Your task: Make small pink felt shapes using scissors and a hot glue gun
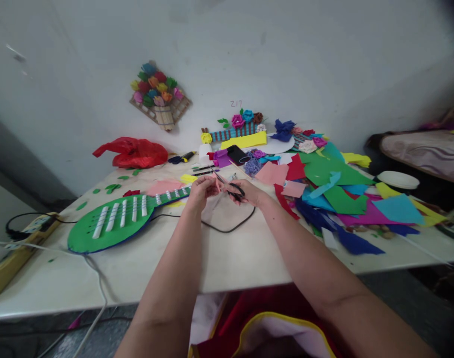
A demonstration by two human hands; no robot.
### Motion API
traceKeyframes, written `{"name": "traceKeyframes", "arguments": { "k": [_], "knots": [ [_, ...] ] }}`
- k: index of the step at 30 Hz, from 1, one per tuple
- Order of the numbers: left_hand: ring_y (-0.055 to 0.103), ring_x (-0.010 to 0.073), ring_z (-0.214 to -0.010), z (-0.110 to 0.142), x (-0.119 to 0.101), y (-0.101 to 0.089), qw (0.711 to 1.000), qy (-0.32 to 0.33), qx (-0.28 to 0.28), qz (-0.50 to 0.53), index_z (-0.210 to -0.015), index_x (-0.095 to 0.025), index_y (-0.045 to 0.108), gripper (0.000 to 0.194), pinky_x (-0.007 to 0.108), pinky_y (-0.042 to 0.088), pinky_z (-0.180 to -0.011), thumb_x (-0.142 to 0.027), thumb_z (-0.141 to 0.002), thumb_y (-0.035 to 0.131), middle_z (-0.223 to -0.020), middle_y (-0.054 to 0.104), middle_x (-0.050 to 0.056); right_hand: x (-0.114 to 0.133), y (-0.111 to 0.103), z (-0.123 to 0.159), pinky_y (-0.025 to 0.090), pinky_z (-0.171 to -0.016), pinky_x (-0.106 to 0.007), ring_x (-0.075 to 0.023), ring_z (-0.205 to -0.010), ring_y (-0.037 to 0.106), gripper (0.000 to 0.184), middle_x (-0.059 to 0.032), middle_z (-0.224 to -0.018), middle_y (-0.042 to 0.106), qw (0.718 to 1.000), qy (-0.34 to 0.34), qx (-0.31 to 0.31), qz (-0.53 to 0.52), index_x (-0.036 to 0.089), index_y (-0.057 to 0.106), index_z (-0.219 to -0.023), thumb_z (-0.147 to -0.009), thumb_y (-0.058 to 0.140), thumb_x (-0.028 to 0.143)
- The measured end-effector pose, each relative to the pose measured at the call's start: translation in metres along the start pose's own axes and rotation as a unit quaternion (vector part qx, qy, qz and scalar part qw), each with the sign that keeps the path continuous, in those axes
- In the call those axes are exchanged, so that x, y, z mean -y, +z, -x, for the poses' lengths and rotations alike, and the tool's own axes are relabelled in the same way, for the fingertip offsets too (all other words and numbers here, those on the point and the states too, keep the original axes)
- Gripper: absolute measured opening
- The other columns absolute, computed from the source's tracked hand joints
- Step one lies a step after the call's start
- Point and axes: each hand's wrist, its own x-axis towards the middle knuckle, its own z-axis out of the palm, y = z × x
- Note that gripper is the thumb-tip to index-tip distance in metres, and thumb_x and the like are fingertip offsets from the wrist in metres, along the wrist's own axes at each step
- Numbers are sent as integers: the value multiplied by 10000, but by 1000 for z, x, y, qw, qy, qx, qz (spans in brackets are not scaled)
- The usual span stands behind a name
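Above the middle of the table, my left hand (203, 190) is closed with its fingers pinching a small piece of pink paper (217, 185). My right hand (251, 191) grips black-handled scissors (234, 190), whose blades point up and left, right beside the pink paper. Whether the blades touch the paper is too small to tell. To the left of my left hand lies a green paper instrument (117, 223) with white strips across it, its neck reaching close to my wrist. A black cable (227, 231) loops on the table beneath my hands.
Cut coloured paper (331, 174) piles up on the right. A red plastic bag (140, 153), a utility knife (188, 156) and a black phone (237, 154) lie toward the wall. A yellow power strip (21, 248) with cables stands at the left edge. Paper flowers (155, 87) hang on the wall.
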Motion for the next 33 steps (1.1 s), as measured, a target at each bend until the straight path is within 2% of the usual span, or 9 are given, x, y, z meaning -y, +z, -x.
{"name": "traceKeyframes", "arguments": {
  "k": [6,12,18,24,33],
  "knots": [
    [558,106,-460,1,0,2,1000,4,-3,3,-652,-146,540,246,227,454,-479,-279,-539,713,-545,614,3,3,3,2,247,-291,-153,-48,-337,427,278,41,-488,500,1000,-2,-8,-26,136,566,-812,-811,552,413],
    [565,103,-474,0,1,0,1000,10,6,0,-660,-149,542,245,221,457,-494,-288,-562,717,-547,617,3,2,2,1,215,-279,-149,-52,-351,443,298,30,-497,512,1000,-7,-4,-21,139,543,-756,-768,607,430],
    [567,104,-485,-1,1,0,1000,11,6,-4,-659,-149,548,249,223,463,-502,-291,-559,726,-546,614,3,7,5,3,303,-306,-146,-47,-348,417,289,45,-465,476,999,-6,-21,-40,136,535,-708,-754,629,406],
    [566,107,-497,0,1,0,1000,13,2,-8,-661,-153,544,264,230,469,-514,-305,-557,731,-553,608,0,4,6,0,300,-296,-154,-47,-333,388,285,54,-446,456,998,-9,-30,-50,139,548,-712,-749,621,412],
    [573,110,-522,-1,2,-2,1000,15,-12,-11,-688,-152,561,249,249,479,-553,-295,-561,721,-588,608,-12,-4,5,-9,290,-293,-161,-45,-336,369,269,60,-435,448,997,-14,-53,-50,145,524,-648,-667,680,363]
  ]
}}
